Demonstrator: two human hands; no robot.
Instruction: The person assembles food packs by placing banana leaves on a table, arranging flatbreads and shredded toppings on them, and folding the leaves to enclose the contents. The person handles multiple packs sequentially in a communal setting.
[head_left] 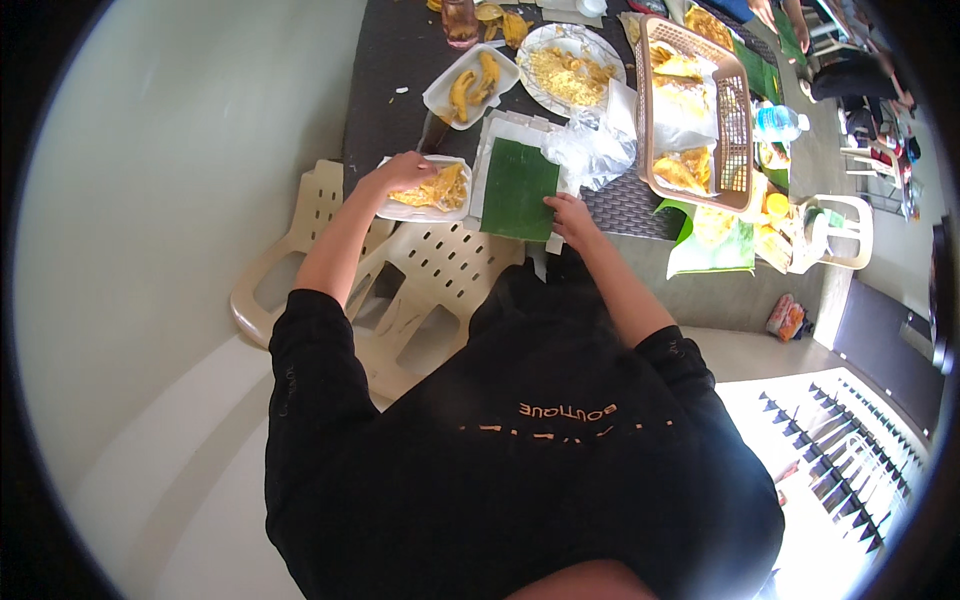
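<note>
**Hands at a green leaf square and a tray of yellow food**

From the head camera, we look down over a black shirt at our two bare arms reaching to the near edge of a dark woven table (400, 90).

Our left hand (398, 172) lies on the white foam tray holding yellow fried pieces (432, 190), fingers curled down over its left end; whether they pinch a piece or only rest on the tray we cannot tell at this distance.

Our right hand (570, 215) sits at the lower right corner of the flat green banana-leaf square (518, 188), fingertips drawn together and pressing on its edge. The leaf lies on white paper sheets (500, 130), just right of the tray.

Beyond the leaf are a crumpled clear plastic bag (592, 150), a second white foam tray with fried bananas (472, 84) and a round white plate of yellow shredded food (572, 68). To the right stands a brown plastic basket (735, 120) lined with white paper and filled with fried food.

Beige plastic chairs (430, 270) stand under our arms, against the table.
</note>
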